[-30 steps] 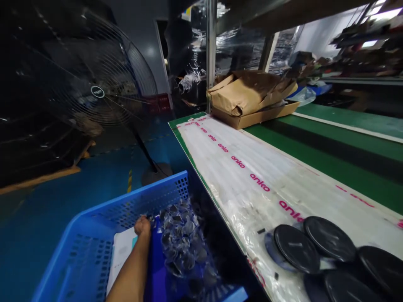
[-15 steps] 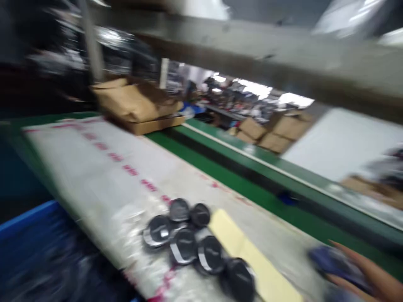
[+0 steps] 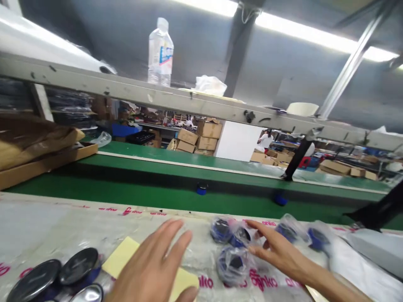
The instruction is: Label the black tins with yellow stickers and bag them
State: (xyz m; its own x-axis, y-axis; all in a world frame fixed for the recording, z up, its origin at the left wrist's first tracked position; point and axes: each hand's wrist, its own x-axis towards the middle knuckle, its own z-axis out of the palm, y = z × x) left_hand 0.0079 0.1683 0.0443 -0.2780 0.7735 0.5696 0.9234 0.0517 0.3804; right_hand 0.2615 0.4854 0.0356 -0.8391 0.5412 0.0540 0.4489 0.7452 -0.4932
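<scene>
My left hand (image 3: 154, 264) hovers over a yellow sheet (image 3: 121, 256), fingers spread and holding nothing. Left of it, several black-topped round items (image 3: 79, 266) sit on the plastic-covered table (image 3: 195, 247). My right hand (image 3: 273, 247) reaches in from the right, thumb and fingers apart, beside a plastic-wrapped blue item (image 3: 241, 237). Whether its fingertips touch the wrapping is unclear. Another wrapped item (image 3: 220, 230) lies just left, and a third (image 3: 232, 264) lies nearer me. Two more wrapped blue items (image 3: 286, 231) rest beyond my right wrist.
Behind the table runs a green conveyor (image 3: 157, 188) carrying a small blue item (image 3: 202, 188) and another one (image 3: 281, 199). A cardboard tray (image 3: 63, 161) stands at the left. Overhead, a shelf (image 3: 126, 90) holds a bottle (image 3: 160, 54). A person (image 3: 266, 139) is far back.
The view has swung right and up. My left hand has come into view over the yellow sheet. My right hand, earlier holding a blurred dark blue item at the right edge, is now open by the wrapped items.
</scene>
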